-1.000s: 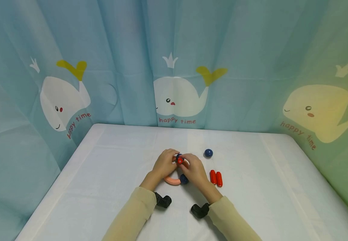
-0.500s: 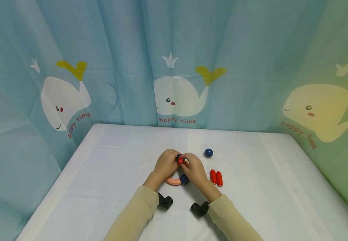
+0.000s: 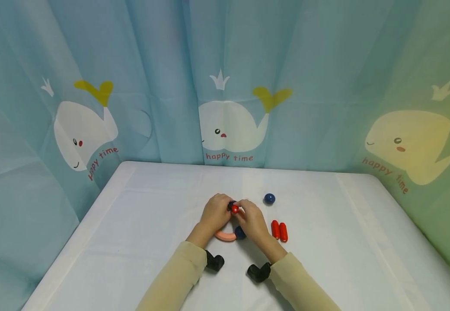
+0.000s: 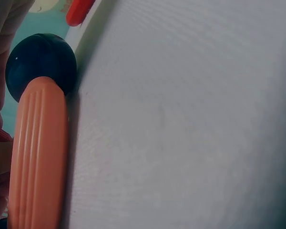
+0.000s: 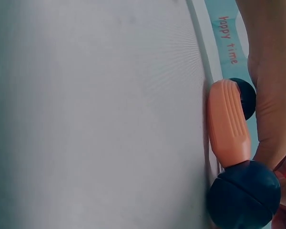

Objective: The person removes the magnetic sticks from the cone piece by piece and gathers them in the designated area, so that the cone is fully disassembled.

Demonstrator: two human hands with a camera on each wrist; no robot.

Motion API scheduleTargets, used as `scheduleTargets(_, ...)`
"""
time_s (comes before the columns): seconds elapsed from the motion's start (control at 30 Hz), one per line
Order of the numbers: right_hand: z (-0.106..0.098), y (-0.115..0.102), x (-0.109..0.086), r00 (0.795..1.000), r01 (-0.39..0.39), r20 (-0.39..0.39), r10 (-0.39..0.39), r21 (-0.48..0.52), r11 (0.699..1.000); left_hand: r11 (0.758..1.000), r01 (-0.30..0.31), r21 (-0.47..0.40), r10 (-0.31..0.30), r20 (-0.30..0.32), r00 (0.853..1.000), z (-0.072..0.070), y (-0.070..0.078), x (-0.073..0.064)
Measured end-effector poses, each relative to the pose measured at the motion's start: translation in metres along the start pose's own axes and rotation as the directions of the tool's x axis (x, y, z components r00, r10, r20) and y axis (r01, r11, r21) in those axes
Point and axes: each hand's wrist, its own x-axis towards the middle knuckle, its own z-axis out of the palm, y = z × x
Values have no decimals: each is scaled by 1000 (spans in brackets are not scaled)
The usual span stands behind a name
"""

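In the head view, both hands meet over the middle of the table. My left hand (image 3: 215,212) grips a dark blue ball (image 3: 231,204), mostly covered by the fingers. My right hand (image 3: 253,221) pinches a short red rod (image 3: 234,209) against that ball, its round end facing the camera. Below the hands, a curved orange piece (image 3: 225,236) joins a second blue ball (image 3: 240,233), which lies beside the right palm. The left wrist view shows the ribbed orange piece (image 4: 38,157) meeting the ball (image 4: 40,64) end on. In the right wrist view another ball (image 5: 248,98) shows behind the orange piece (image 5: 229,121).
To the right of the hands, two red rods (image 3: 279,231) lie side by side on the white table (image 3: 345,242). A loose blue ball (image 3: 269,198) sits farther back. A curtain with whale prints (image 3: 232,125) hangs behind the table's far edge.
The left hand, the held red rod and the orange piece with its ball have shifted slightly to the right. The loose ball and the two red rods stay where they were.
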Motion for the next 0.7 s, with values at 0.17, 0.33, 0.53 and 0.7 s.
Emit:
scheduleTargets(0.17,-2,-2,-1,1000,2,-32,-1,8,1000,1000,-3,6,3,4,1000,1,3,-1)
scheduleTargets(0.33,-12,-13,8,997,24,-79,-18,69,997,1000,8,11,-7,-17,1000,0,3,-2)
scheduleTargets(0.53,-24,-12,12,993,-108,-45,111,74,991,998,66,-9,-66,22,998,-2,4,-3)
scheduleTargets(0.7,-39,-1,0,983,-175,-43,178,67,982,996,87,2,-87,42,995,0,6,-4)
